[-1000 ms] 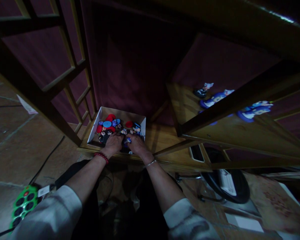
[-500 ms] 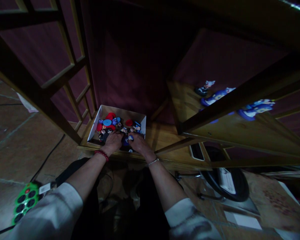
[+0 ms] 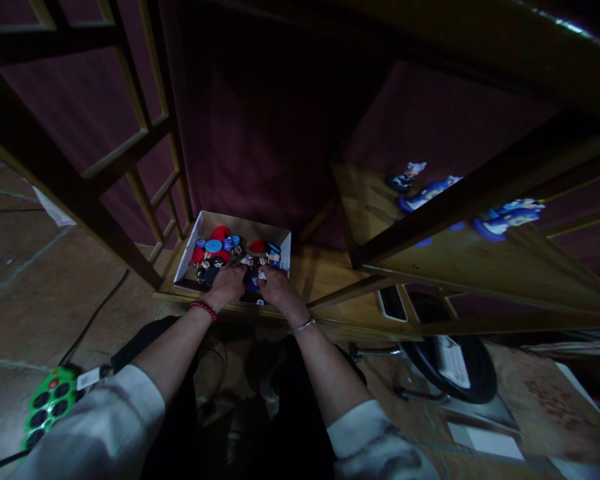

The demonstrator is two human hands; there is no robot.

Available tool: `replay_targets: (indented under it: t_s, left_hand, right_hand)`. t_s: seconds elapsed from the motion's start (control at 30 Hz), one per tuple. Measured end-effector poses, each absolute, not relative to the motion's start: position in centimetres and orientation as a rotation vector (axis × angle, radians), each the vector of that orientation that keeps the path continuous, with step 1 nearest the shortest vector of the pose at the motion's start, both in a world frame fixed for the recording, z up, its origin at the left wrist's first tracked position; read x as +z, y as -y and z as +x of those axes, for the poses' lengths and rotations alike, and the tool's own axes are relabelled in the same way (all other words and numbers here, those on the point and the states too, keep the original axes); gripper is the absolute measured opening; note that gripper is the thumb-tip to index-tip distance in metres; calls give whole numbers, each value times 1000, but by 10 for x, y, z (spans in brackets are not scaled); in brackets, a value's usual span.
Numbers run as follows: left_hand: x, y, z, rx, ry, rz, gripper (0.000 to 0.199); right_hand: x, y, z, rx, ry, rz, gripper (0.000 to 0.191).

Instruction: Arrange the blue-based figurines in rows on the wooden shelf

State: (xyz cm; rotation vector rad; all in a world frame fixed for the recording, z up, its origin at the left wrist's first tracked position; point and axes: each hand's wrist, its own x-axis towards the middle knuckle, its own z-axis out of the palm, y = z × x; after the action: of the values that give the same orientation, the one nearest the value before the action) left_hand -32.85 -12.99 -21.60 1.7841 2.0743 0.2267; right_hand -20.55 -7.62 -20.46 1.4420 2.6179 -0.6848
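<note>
A shallow white cardboard box (image 3: 190, 248) holds several small figurines, red, blue and black among them. Inside it, at the front, my left hand (image 3: 227, 283) reaches down among the figurines with bent fingers; whatever is under its fingertips is hidden. My right hand (image 3: 276, 288) is closed on a small purple-blue figurine (image 3: 255, 281) at the box's front right part. Only a narrow gap separates the two hands. A red round-topped figurine (image 3: 257, 246) lies behind them, near the box's back wall.
The box stands on a low wooden shelf (image 3: 325, 267). On a raised wooden board at right are a dark figurine (image 3: 407, 177) and several purple-blue ones (image 3: 507, 219). A phone (image 3: 393, 303) lies on the low shelf. Wooden lattice (image 3: 130, 150) rises at left; a green device (image 3: 50, 405) is on the floor.
The view has shifted very slightly. Both hands stay in the box in nearly the same place, the right one still on the purple-blue figurine.
</note>
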Motion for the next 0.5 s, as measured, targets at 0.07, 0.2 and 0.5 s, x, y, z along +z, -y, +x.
replay_targets:
  t_s: [0.07, 0.2, 0.5]
  left_hand:
    - [-217, 129, -328, 232, -2061, 1736, 36]
    - [-222, 127, -325, 358, -2032, 1649, 43]
    - [-229, 120, -323, 916, -1762, 1266, 24]
  right_hand:
    - [-204, 76, -205, -708, -2599, 1459, 31]
    - [-202, 75, -203, -759, -2579, 1491, 35]
    - [-206, 70, -199, -1027, -2586, 1627, 31]
